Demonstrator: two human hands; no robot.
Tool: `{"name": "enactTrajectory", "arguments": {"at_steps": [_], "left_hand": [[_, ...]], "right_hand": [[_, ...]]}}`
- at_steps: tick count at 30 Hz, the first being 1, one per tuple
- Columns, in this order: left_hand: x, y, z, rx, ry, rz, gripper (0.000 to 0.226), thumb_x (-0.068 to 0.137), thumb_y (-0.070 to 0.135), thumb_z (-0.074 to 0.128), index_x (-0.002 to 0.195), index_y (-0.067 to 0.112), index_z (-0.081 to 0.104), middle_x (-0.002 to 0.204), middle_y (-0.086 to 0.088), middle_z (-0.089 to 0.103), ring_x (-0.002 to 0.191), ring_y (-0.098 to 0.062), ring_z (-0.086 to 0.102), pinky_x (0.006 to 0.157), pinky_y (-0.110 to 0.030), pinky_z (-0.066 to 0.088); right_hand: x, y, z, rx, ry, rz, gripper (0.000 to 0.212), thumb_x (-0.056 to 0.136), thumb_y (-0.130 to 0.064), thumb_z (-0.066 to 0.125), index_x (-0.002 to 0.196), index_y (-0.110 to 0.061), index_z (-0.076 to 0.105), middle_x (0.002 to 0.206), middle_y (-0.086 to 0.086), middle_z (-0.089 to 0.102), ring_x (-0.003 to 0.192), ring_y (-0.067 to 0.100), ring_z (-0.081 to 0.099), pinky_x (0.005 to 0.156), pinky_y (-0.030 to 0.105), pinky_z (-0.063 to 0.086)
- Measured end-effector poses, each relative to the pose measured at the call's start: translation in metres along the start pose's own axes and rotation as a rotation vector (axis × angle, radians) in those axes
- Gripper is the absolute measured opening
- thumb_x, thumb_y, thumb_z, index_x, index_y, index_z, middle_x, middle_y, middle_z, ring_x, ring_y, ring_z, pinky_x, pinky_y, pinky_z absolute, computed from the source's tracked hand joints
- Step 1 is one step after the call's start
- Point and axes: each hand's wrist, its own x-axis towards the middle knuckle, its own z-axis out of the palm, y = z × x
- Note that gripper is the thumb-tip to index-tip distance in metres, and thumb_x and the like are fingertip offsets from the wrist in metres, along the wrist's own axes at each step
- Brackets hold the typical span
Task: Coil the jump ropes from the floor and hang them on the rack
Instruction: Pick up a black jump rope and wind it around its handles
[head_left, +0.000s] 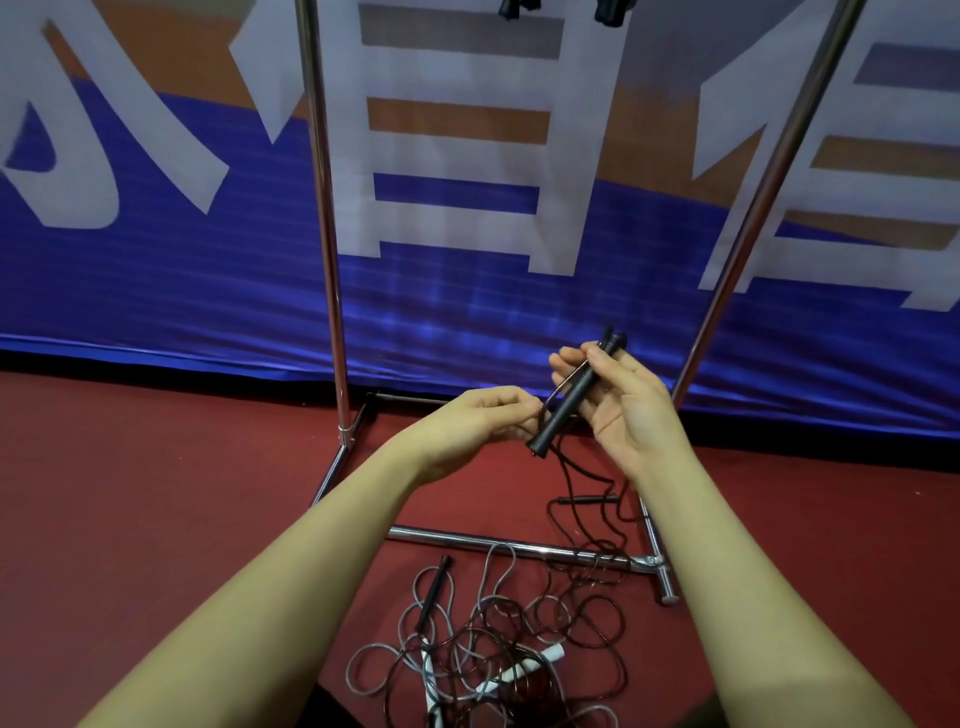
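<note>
My right hand (618, 405) holds two black jump rope handles (574, 395) side by side, tilted up to the right, in front of the rack. My left hand (491, 418) pinches the thin dark cord (566, 480) just beside the handles' lower end. That cord hangs down to the floor. A tangle of jump ropes (498, 634) lies on the red floor below, with dark and grey cords, a black handle (434, 592) and white handles (519, 673). Two black handle ends (613, 10) hang at the top edge, above the rack's uprights.
The chrome rack has a left upright (324, 208), a slanting right upright (763, 197) and a base bar (519, 545) on the floor with a foot (665, 582) at its right end. A blue, orange and white banner (156, 260) hangs behind it.
</note>
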Motion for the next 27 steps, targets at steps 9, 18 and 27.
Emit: {"name": "enactTrajectory", "arguments": {"at_steps": [9, 18, 27], "left_hand": [[0.002, 0.021, -0.019, -0.209, 0.221, 0.024, 0.019, 0.096, 0.014, 0.050, 0.078, 0.011, 0.056, 0.066, -0.001, 0.068, 0.058, -0.010, 0.064, 0.058, -0.025, 0.057], [0.007, 0.032, -0.026, -0.705, 0.369, 0.072, 0.026, 0.101, 0.017, 0.040, 0.082, 0.006, 0.054, 0.079, -0.008, 0.074, 0.075, -0.019, 0.072, 0.067, -0.030, 0.059], [0.010, 0.017, -0.039, -0.727, 0.442, -0.004, 0.025, 0.101, 0.021, 0.041, 0.085, 0.008, 0.055, 0.098, -0.010, 0.066, 0.089, -0.020, 0.065, 0.081, -0.034, 0.052]], "right_hand": [[0.005, 0.008, -0.009, -0.286, -0.069, 0.098, 0.016, 0.093, 0.001, 0.046, 0.091, -0.003, 0.061, 0.079, 0.008, 0.074, 0.076, 0.018, 0.072, 0.075, 0.028, 0.058], [-0.001, 0.035, 0.001, -0.361, -0.311, 0.241, 0.016, 0.095, -0.001, 0.039, 0.091, -0.008, 0.053, 0.081, 0.013, 0.073, 0.077, 0.022, 0.071, 0.080, 0.029, 0.054], [-0.005, 0.031, -0.001, -0.418, -0.293, 0.242, 0.012, 0.091, 0.002, 0.047, 0.087, -0.005, 0.056, 0.076, 0.011, 0.073, 0.070, 0.021, 0.071, 0.071, 0.032, 0.058]]}}
